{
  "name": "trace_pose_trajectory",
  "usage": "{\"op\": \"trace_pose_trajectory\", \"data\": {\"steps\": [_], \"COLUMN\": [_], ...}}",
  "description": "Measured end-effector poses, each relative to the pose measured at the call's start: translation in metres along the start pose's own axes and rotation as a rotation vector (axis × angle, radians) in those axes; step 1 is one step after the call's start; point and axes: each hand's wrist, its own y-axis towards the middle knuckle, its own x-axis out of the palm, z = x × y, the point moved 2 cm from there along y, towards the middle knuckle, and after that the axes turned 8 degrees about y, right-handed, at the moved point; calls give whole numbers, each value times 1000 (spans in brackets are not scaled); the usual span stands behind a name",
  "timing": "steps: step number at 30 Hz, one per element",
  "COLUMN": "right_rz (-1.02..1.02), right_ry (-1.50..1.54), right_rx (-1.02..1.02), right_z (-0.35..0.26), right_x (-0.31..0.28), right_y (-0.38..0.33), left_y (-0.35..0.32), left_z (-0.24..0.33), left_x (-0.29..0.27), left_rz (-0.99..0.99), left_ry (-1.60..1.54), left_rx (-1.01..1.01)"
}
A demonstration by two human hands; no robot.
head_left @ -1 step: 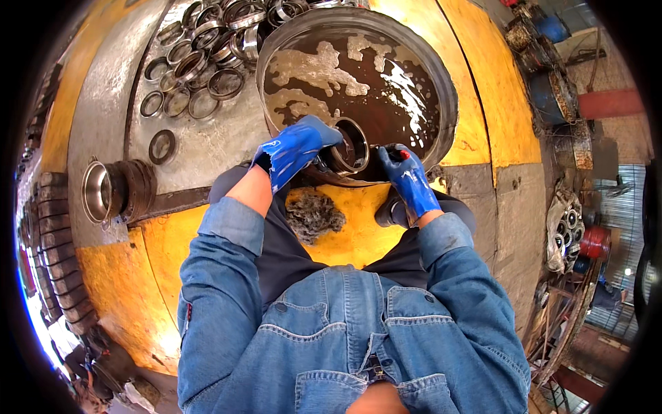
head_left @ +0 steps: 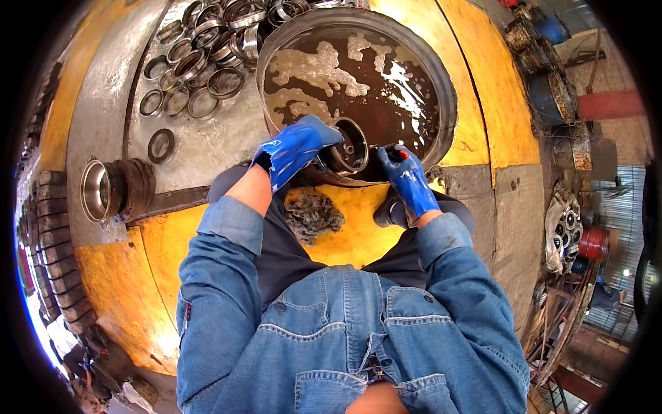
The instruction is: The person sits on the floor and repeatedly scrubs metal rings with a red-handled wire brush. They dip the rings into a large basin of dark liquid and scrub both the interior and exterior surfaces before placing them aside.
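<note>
Metal ring (head_left: 345, 164) sits tilted at the near edge of the round tub (head_left: 448, 103), its open face showing against the brown, foam-streaked liquid (head_left: 372, 103). Farthest left of the tub, a row of dark blocks (head_left: 55, 241) lines the side. Between these and the tub, a shiny metal cup (head_left: 100, 190) lies on its side against a rusty cylinder (head_left: 140, 190). Closer to the tub, one dark ring (head_left: 162, 145) lies by itself on a grey sheet (head_left: 207, 141), and beyond it a heap of rings (head_left: 207, 62) reaches the tub's far left side. The person's left hand (head_left: 300, 145), in a blue glove, comes over the tub's near left rim and grips the metal ring by its left side. Nearer the person than the tub, a grey tangled wad (head_left: 312, 215) rests on the yellow floor (head_left: 365, 238). At the tub's near right rim is the gloved right hand (head_left: 405, 172), fingers curled; whether they hold anything cannot be told, though a small red spot shows at the fingertips. Well right of the tub stand a blue drum (head_left: 552, 96), a bag of round parts (head_left: 565, 228) and a red container (head_left: 594, 243).
</note>
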Motion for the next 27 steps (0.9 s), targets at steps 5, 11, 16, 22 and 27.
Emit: {"op": "trace_pose_trajectory", "data": {"steps": [5, 11, 16, 22, 27], "right_rz": [-53, -106, -112, -123, -120], "right_ry": [-123, -153, -163, -206, -181], "right_rx": [-16, -9, 11, -4, 11], "right_z": [-15, -16, -19, -22, -26], "right_x": [1, -3, -3, -7, -5], "right_y": [0, 2, 2, 2, 1], "left_y": [-18, -22, -22, -21, -24], "left_z": [4, 4, 3, 5, 7], "left_x": [-9, -7, -7, -9, -10], "left_rz": [-7, 15, 31, -34, -15], "left_ry": [-56, -84, -98, -100, -111], "left_rx": [5, 50, 100, -4, -30]}}
